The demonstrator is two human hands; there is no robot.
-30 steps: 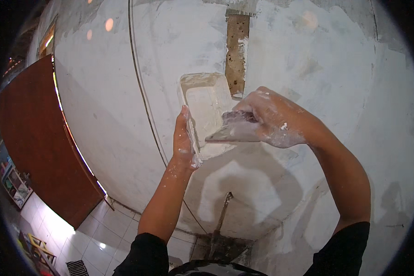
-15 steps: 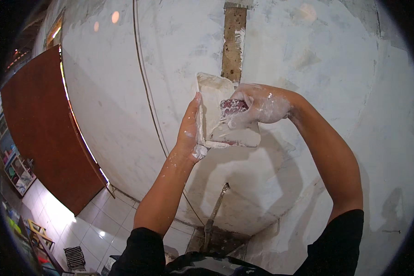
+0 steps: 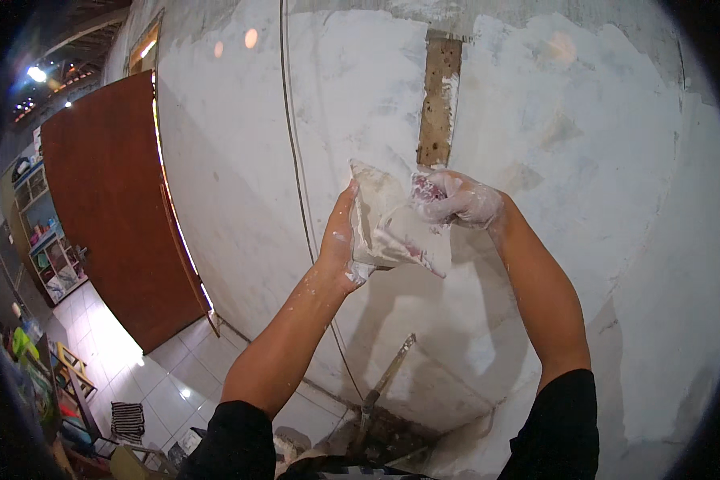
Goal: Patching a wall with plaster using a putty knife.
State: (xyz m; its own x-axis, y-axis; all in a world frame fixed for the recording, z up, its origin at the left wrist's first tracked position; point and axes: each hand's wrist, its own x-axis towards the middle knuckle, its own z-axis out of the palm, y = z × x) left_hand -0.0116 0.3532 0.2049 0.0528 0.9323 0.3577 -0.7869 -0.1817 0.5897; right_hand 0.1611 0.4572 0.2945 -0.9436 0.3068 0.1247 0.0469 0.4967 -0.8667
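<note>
My left hand [image 3: 346, 232] grips the left side of a shallow rectangular tray [image 3: 368, 212], tilted and coated inside with white plaster. The thumb lies along its edge, and white paste clings to the palm's heel. Closed in my right hand [image 3: 468, 200] is a plaster-smeared scraper [image 3: 429, 189] with a reddish handle, held at the tray's right side. Its broad whitish blade appears to overlap the tray, though plaster hides where one ends and the other begins. White paste covers my right fingers. Just above the hands, a bare brown strip [image 3: 438, 104] runs up the whitened wall [image 3: 352, 96].
A thin cable [image 3: 294, 144] runs down the wall left of the tray. Below my hands, a pipe [image 3: 388, 372] slants up from a dark floor recess. At left are a reddish-brown door [image 3: 120, 208], shelves [image 3: 44, 232], a striped cloth [image 3: 127, 422] and a tiled floor [image 3: 176, 372].
The scraper and my right hand have shifted from inside the tray to its right side. The tray is tilted differently. The whole view has swung, so the wall and door appear further right.
</note>
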